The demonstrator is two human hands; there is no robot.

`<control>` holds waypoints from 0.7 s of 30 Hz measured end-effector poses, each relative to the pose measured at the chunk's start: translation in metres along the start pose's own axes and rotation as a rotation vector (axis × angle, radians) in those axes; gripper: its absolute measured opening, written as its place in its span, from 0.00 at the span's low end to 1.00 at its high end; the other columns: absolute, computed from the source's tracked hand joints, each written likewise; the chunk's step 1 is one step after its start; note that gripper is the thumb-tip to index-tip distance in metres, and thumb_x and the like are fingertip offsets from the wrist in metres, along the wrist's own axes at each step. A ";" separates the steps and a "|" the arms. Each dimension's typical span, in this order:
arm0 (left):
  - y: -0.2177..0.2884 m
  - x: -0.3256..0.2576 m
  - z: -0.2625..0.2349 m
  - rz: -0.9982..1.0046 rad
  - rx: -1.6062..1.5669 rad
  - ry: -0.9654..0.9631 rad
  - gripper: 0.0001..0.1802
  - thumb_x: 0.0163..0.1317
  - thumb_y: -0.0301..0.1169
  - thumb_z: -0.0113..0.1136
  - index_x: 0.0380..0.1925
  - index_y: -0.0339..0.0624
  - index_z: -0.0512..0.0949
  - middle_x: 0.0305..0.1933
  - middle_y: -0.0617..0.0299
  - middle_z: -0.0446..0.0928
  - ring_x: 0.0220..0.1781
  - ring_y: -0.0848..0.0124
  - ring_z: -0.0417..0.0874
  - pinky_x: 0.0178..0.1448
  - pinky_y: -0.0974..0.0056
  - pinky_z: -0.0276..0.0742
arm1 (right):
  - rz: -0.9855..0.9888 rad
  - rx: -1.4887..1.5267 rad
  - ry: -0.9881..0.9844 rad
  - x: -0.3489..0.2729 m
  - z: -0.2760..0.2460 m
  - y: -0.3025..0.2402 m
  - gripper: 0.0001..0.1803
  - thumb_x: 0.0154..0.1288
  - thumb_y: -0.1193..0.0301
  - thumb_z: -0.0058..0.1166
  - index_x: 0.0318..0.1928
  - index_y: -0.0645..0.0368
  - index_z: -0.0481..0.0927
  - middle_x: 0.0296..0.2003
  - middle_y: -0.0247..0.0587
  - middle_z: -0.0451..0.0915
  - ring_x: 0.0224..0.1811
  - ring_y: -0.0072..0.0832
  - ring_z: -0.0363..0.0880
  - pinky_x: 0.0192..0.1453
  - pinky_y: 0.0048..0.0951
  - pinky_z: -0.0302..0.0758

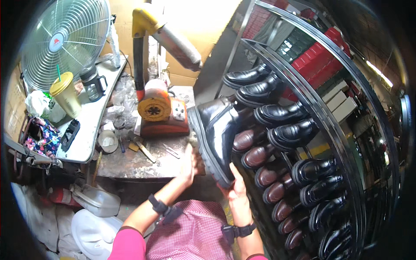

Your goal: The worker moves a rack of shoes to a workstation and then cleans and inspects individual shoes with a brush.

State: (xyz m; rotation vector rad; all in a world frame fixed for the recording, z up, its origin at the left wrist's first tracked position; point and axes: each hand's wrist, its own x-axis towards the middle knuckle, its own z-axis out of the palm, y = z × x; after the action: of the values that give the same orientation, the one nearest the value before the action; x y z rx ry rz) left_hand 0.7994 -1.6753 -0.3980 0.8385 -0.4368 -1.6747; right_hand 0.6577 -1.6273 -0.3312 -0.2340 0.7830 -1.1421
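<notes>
A glossy black leather boot [219,130] with a thick ridged sole hangs tilted in front of me, its sole facing left. My right hand [236,187] grips the boot's lower end, thumb up along its side. Left of the sole is my left hand [187,167], its visible fingers stretched upward. Part of that hand lies in shadow beside the sole, and whether it touches the boot I cannot make out. Beyond the boot, on the workbench [125,167], stands an orange and yellow machine [158,110] with a round front.
A metal rack [299,73] of black shoes [292,132] and brown shoes [277,188] fills the right. Tools and a white cup [107,141] lie on the bench. At left are a large fan [56,41], a lidded yellow tumbler [66,97] and a white shelf [89,130].
</notes>
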 end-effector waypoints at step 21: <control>-0.112 -0.114 -0.100 0.226 0.759 -0.146 0.12 0.61 0.30 0.46 0.39 0.36 0.74 0.32 0.55 0.79 0.36 0.70 0.81 0.40 0.69 0.76 | 0.096 0.309 -0.270 0.154 0.072 -0.028 0.20 0.58 0.57 0.49 0.41 0.61 0.75 0.37 0.49 0.76 0.40 0.46 0.74 0.27 0.30 0.79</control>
State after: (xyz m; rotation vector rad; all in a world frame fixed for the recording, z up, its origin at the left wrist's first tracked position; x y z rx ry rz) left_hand 0.8059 -1.5218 -0.5072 1.1545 -1.2677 -1.3557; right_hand 0.7143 -1.7899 -0.3321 -0.0881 0.3690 -1.0965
